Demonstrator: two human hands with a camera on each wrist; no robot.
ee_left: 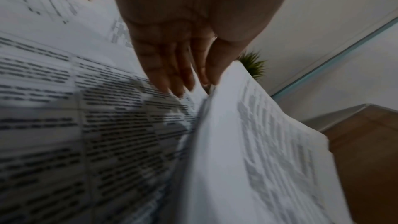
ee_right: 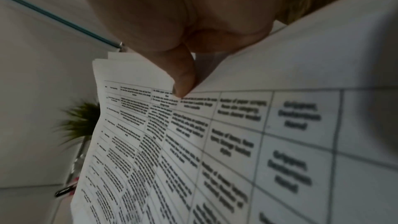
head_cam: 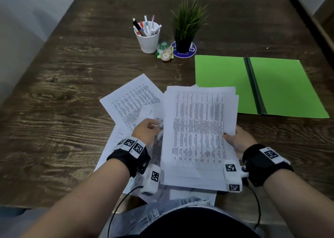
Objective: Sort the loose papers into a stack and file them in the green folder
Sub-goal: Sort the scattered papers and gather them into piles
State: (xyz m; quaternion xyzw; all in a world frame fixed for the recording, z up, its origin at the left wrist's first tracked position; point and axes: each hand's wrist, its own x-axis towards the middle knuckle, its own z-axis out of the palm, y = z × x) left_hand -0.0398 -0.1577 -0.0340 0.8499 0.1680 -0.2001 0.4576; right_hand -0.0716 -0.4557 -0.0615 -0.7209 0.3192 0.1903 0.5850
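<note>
A stack of papers (head_cam: 198, 132) is gripped at its right edge by the right hand (head_cam: 238, 141), the thumb (ee_right: 183, 77) pressed on the printed top sheet and the fingers hidden beneath. The stack is held tilted above the table (head_cam: 72, 93), its sheets not squared, several edges fanned at the far end. The left hand (head_cam: 146, 131) is laid against the stack's left edge, its fingers (ee_left: 165, 67) kept straight and close together, the tips set on a loose sheet (head_cam: 153, 114) at the fold where the lifted stack meets it; nothing is clasped by this hand. More loose papers (head_cam: 130, 100) are spread on the table under and to the left of the stack, overlapped at different angles, and some are hung over the near table edge.

The green folder (head_cam: 222, 82) is lain open and flat on the table to the right, beyond the stack, its near left corner just covered by the stack in the head view. A dark spine is seen down its middle.

Farther back, a white cup of pens (head_cam: 148, 38), a small tape dispenser (head_cam: 164, 52) and a potted plant (head_cam: 187, 26) on a blue round mat (head_cam: 191, 54) are stood together.
</note>
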